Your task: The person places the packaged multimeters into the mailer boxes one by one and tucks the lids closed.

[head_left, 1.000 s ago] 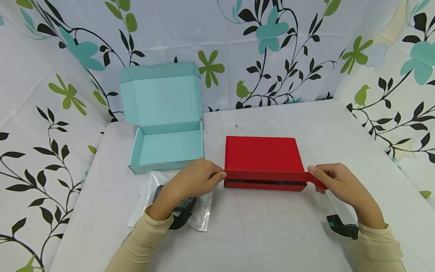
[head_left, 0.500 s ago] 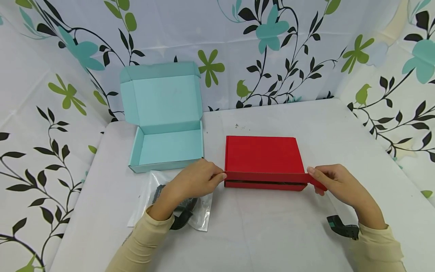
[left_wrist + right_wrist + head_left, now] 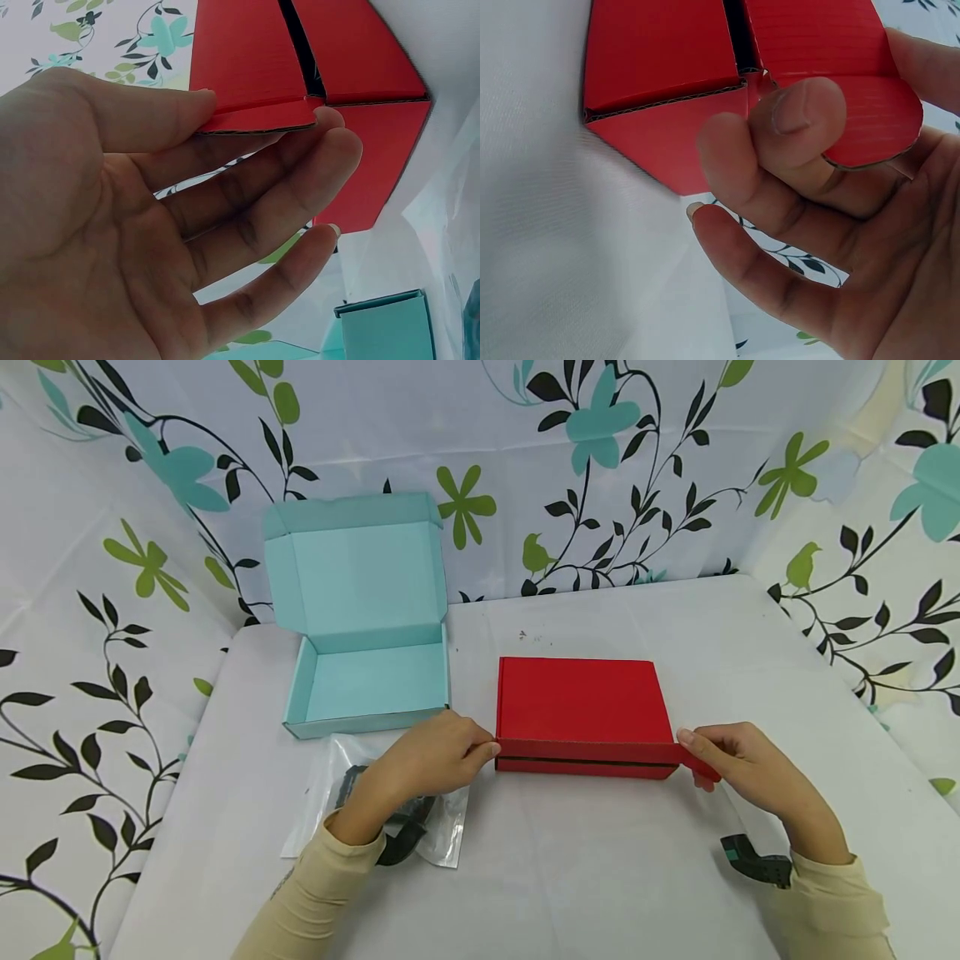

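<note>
Left hand (image 3: pixel 427 758) and right hand (image 3: pixel 738 762) pinch the flat red cardboard box's (image 3: pixel 581 702) 6 o'clock lid flaps; closing calls for tucking them in.

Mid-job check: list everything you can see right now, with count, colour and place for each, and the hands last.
Red box: one, red, centre of the table, lid nearly down with a thin dark gap along the front.
Side flaps: two, red, one at each front corner of the red box.
Blue box: one, light blue, back left, lid standing open.
Plastic bag: one, clear with dark contents, front left, partly under the left forearm.
Table: one, white cover.
Backdrop: one, white with green, teal and black floral print.
Left hand: pinches the left flap.
Right hand: pinches the right flap.
</note>
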Tool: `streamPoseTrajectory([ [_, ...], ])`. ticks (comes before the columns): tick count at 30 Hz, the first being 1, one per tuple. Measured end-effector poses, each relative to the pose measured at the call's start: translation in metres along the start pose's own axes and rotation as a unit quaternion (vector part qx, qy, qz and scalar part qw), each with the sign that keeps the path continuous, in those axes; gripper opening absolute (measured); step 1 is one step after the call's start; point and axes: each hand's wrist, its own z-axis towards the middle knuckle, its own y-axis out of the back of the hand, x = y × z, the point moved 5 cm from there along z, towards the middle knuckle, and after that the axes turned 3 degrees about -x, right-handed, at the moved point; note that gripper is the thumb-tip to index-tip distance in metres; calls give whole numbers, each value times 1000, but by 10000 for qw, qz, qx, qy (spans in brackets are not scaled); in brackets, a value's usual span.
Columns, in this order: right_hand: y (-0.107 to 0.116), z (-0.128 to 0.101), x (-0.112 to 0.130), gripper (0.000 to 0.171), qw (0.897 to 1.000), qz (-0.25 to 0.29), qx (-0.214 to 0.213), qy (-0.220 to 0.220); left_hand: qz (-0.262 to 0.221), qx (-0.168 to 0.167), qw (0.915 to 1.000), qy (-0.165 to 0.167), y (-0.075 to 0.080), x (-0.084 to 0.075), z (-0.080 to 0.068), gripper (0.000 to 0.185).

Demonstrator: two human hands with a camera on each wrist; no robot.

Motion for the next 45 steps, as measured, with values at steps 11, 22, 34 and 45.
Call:
streamPoseTrajectory([
  [11,-2,-1,-3,25,10000,17,68,-62,18,29,10000,-5,-2,2,0,42],
  [22,-3,-2,-2,25,9999,85,77,-88,83,93,9999,61,-4,4,1,38],
  [34,-4,-3,-5,24,9993,217,205,-218,163,131,9997,86,-4,4,2,26],
  [45,-7,-4,-8,15,9968,211,473,-615,45,85,9999,103,-4,5,3,16],
])
